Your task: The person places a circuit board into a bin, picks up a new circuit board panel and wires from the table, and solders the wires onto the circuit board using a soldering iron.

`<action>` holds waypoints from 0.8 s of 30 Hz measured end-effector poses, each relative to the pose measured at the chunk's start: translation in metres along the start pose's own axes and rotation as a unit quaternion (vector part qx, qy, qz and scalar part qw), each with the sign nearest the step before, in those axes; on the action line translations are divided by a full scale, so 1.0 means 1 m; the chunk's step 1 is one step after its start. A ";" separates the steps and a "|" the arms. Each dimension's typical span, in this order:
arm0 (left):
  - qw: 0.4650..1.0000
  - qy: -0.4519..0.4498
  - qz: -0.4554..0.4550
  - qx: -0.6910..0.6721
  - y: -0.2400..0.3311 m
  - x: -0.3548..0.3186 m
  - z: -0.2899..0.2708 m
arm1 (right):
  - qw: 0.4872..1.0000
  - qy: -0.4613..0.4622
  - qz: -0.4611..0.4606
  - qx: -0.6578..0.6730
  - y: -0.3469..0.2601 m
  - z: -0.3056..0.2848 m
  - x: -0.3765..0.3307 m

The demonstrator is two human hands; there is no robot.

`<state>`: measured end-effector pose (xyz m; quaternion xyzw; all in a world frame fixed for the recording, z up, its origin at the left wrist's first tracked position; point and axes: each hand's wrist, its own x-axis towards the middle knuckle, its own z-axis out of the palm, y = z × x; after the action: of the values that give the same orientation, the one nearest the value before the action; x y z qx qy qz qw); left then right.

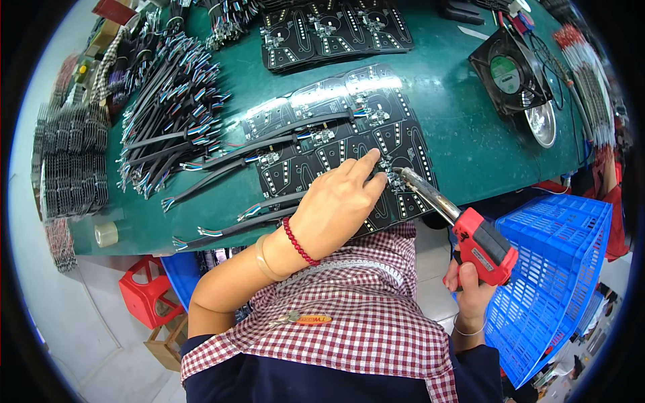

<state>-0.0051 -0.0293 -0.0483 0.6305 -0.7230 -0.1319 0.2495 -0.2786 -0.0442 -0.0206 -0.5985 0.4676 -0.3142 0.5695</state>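
Note:
My left hand (339, 201) rests low over a panel of black circuit boards (289, 174), its index finger and thumb bent together near a small part; whatever lies between them is hidden. Black sheathed cables (265, 203) with coloured wire ends run beneath that hand and wrist. In my right hand (468, 282) is a red and black soldering gun (482, 245), gripped by its handle. Its metal barrel slants up and left, with the tip close beside my left thumb, over the board. Whether the tip touches is too small to tell. Other cables lie across the upper boards, their ends at the parts.
A heap of cables (168, 111) covers the table's left side. More black boards (336, 33) lie at the back. A fan (510, 74) and a metal dish (541, 124) stand right. A blue crate (544, 269) is beside my right arm; a red stool (149, 292) is lower left.

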 end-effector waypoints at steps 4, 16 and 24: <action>1.000 -0.002 -0.002 0.004 0.000 0.001 -0.001 | 1.000 -0.017 0.009 -0.012 -0.001 0.000 0.001; 1.000 -0.004 -0.003 -0.001 0.001 0.001 -0.002 | 1.000 0.025 -0.014 0.008 0.003 -0.007 -0.005; 1.000 -0.006 0.000 0.003 0.001 0.000 -0.003 | 1.000 0.016 -0.014 0.003 0.004 -0.007 -0.004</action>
<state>-0.0045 -0.0289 -0.0456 0.6303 -0.7251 -0.1337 0.2430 -0.2877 -0.0427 -0.0228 -0.5981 0.4675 -0.3332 0.5592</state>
